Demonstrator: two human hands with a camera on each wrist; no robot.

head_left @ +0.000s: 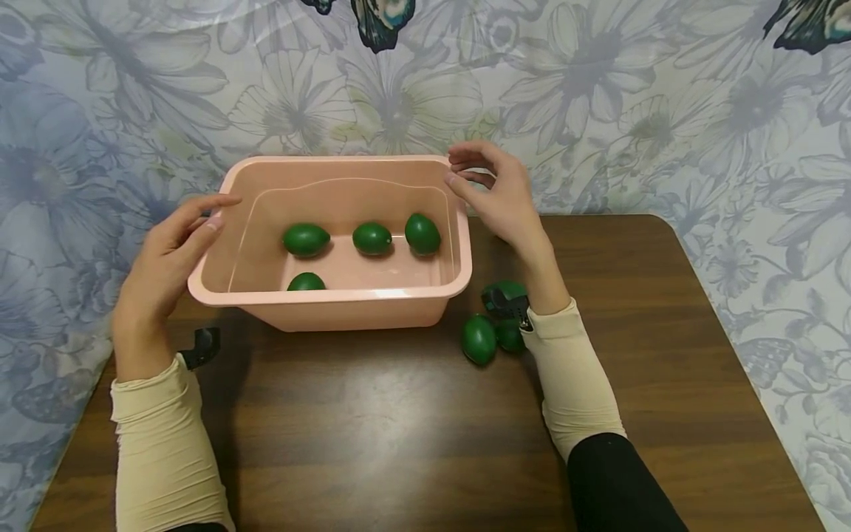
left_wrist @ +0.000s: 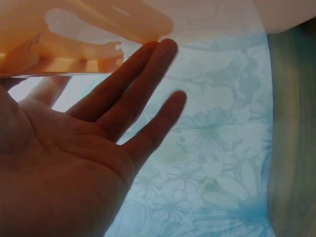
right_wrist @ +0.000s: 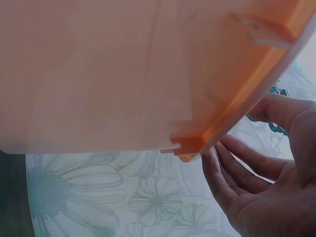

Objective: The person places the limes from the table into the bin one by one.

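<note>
A pink plastic bin (head_left: pixel 352 318) stands at the back of the brown table. In it lie several dark green, lime-like ovals (head_left: pixel 372 239), one partly hidden by the front rim. My left hand (head_left: pixel 162 258) is at the bin's left rim, thumb and index finger at the edge. Its other fingers (left_wrist: pixel 143 133) stretch out straight below, outside the wall. At the back right corner, my right hand (head_left: pixel 495 188) holds the rim between thumb and bent fingers. Beside the bin, under my right wrist, are more green ovals (head_left: pixel 479 340), partly covered by the wrist camera.
The wooden table (head_left: pixel 372 421) extends toward me and to the right. Cloth with a flower print (head_left: pixel 598 96) covers the background and both sides. A small dark wrist camera (head_left: pixel 202 347) sticks out from my left cuff.
</note>
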